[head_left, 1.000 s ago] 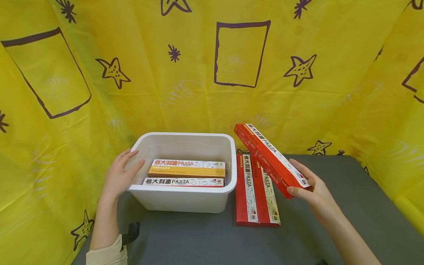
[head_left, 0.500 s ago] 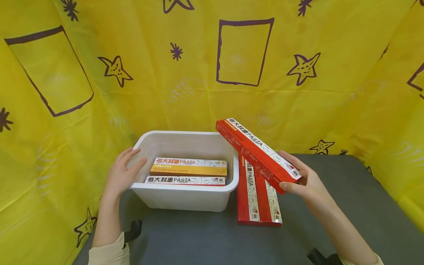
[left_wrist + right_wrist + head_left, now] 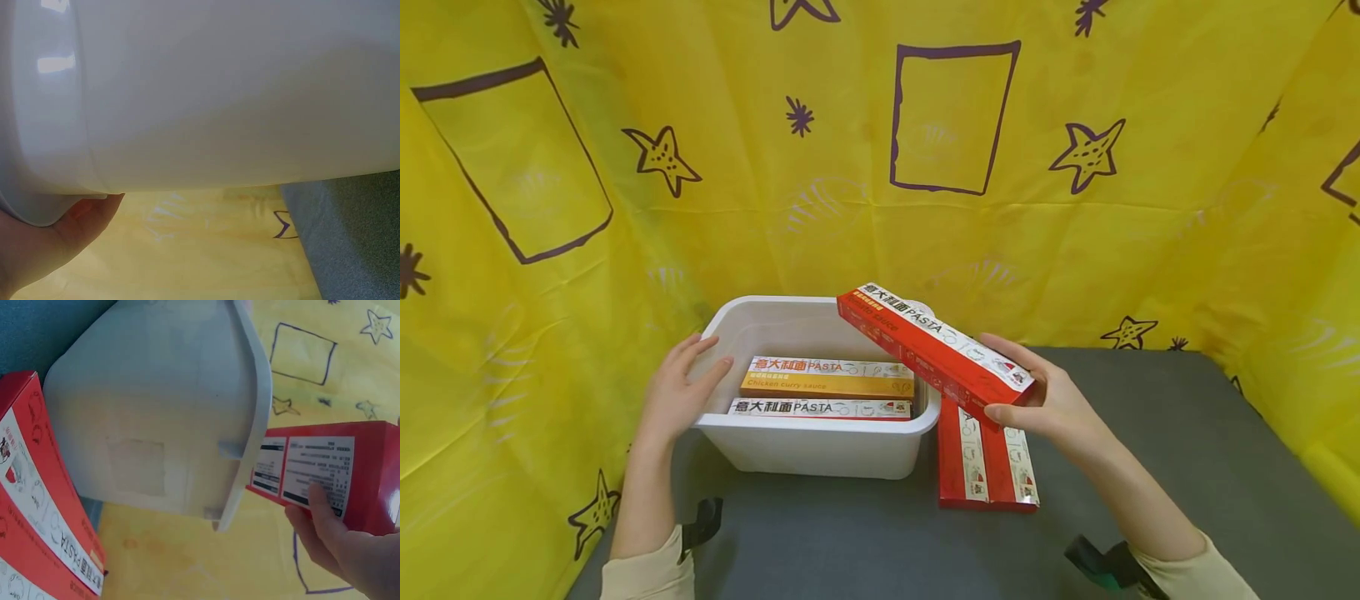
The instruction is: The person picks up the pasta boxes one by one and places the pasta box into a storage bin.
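My right hand [image 3: 1045,400] grips the near end of a red tomato sauce pasta box [image 3: 925,346], thumb on one side and fingers on the other. The box tilts, its far end over the back right of a white plastic bin [image 3: 805,450]. My left hand [image 3: 681,387] holds the bin's left rim, thumb over the inside; in the left wrist view a fingertip [image 3: 112,203] shows at the lip. Inside the bin lie a yellow chicken curry pasta box [image 3: 827,383] and a pasta box [image 3: 820,408] with a white top face and a red edge.
Two red pasta boxes [image 3: 962,475] lie side by side on the dark grey table [image 3: 850,542], right of the bin; the held box partly hides them. A yellow patterned cloth [image 3: 820,250] hangs behind and at both sides.
My right hand has carried the red pasta box leftward, from above the two lying boxes to over the bin's right side. The left hand stays at the rim.
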Available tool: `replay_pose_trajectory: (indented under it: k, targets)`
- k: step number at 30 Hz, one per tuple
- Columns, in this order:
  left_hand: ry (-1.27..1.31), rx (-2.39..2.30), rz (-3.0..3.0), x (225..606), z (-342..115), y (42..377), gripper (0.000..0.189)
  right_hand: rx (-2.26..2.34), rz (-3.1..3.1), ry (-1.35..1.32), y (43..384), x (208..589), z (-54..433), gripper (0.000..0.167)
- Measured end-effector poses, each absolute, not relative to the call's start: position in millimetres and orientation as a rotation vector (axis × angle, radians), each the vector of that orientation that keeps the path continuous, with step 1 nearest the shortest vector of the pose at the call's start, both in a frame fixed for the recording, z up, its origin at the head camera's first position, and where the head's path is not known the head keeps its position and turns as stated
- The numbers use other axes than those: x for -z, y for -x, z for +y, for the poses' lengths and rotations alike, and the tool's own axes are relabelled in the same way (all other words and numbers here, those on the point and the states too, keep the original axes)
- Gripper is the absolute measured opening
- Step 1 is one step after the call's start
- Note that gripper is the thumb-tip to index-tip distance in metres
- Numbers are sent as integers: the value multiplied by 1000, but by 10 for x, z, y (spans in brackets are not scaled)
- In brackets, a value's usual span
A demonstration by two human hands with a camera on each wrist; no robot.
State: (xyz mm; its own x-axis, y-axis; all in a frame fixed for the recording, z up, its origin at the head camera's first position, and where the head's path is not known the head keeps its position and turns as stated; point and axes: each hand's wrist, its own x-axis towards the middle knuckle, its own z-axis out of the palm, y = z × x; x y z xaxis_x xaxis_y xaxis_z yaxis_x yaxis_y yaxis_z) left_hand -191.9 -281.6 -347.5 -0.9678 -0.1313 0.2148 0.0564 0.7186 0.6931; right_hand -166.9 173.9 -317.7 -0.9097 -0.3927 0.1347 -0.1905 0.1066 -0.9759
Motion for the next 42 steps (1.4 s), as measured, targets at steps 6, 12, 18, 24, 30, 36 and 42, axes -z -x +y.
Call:
replay_pose_trajectory:
  k: [6,12,18,24,30,36,42]
  targets:
    - [-52,1087,-2679,3477,-2819,1925,66,1903,2225,620,1739,3179,1641,70]
    - [-72,1090,-2695,3484,-2823,1934,67,1936,2200,666,1791,3129,1571,66]
    - [-79,1089,-2694,3499,-2831,1944,67,1839,2249,665,1858,3168,1465,64]
    - [-74,1098,-2694,3520,-2828,1939,67,1813,2227,567,1970,3181,1354,64]
    - [-75,1103,-2687,3518,-2820,1929,67,1856,2161,574,2110,3158,1252,65]
    - [-71,1105,-2677,3501,-2820,1929,66,1880,2135,587,2220,3125,1158,67]
    - [-70,1101,-2679,3492,-2824,1939,66,1866,2185,631,2325,3155,1085,65]
